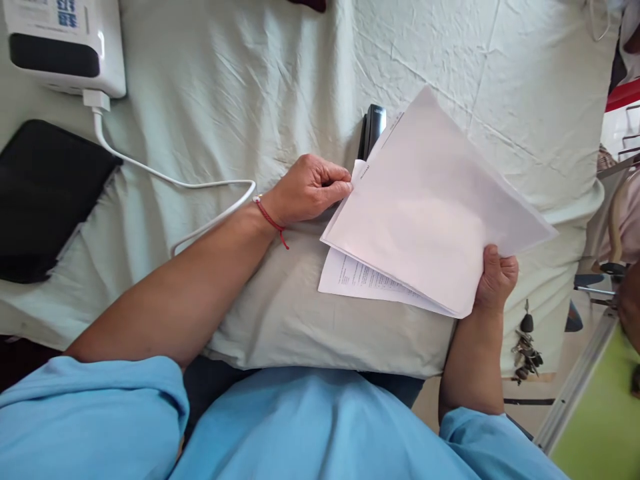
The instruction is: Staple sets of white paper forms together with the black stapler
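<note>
A sheaf of white paper sheets (430, 207) lies tilted over the pale green cloth of the table (240, 100). My right hand (495, 280) grips the sheaf's near right corner from below. My left hand (310, 190) pinches the sheaf's left corner, where a small white tab shows. A black stapler (373, 127) lies just behind that corner, partly hidden by the paper. Printed text shows on the lowest sheet.
A white power bank (65, 47) sits at the far left, its white cable (200, 187) looping toward my left wrist. A black tablet or case (40, 193) lies at the left edge. A bunch of keys (525, 347) hangs at the table's right side.
</note>
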`<state>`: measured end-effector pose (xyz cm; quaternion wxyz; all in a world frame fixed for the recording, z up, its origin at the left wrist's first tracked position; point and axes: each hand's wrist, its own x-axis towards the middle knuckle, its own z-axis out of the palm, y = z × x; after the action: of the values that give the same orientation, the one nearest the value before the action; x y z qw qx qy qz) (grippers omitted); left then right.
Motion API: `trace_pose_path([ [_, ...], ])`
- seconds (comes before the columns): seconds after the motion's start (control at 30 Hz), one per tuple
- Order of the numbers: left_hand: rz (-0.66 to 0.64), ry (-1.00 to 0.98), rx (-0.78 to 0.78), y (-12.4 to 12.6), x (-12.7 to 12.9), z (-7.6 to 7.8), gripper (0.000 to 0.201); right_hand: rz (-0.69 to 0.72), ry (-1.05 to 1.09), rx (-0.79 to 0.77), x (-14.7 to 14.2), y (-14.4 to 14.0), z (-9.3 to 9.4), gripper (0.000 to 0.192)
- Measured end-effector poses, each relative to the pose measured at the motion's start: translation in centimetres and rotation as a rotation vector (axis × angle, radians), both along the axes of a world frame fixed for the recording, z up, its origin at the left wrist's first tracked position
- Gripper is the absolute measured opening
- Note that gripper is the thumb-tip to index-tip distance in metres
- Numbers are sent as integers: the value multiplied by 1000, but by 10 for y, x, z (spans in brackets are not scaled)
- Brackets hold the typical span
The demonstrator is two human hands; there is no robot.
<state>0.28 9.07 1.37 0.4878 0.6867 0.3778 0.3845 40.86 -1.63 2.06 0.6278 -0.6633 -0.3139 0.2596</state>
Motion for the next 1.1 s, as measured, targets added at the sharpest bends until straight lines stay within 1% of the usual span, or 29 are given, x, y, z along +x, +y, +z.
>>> trace_pose_path([
  [0.13, -12, 1, 16, 0, 0, 3, 38, 5, 5, -17, 7, -3, -2, 47],
  [0.23, -18, -4, 6, 0, 0, 5, 36, 37, -5, -31, 13, -5, -4, 49],
  [0.37, -22, -9, 7, 1, 0, 3, 33, 66, -35, -54, 20, -7, -5, 56],
  [0.47, -25, 5, 16, 1, 1, 2, 35, 66, -39, -78, 26, -10, -4, 50],
  [0.57, -43, 9, 0, 1, 1, 4, 35, 73, -91, -92, 34, -17, -1, 47],
  [0.63, -51, 15, -23, 0, 1, 6, 34, 81, -114, -126, 40, -21, 2, 50],
  [0.73, -52, 14, -19, -1, 0, 8, 34, 103, -87, -199, 45, -27, 8, 61],
  [0.9, -36, 33, -19, -1, 0, 7, 39, 143, -68, -285, 44, -30, 15, 75],
  [1.0, -28, 57, -24, -1, 1, 5, 42, 190, -84, -314, 45, -32, 17, 78],
  [1.1, -29, 61, -20, 0, 1, 5, 36, 219, -86, -352, 48, -33, 17, 77],
])
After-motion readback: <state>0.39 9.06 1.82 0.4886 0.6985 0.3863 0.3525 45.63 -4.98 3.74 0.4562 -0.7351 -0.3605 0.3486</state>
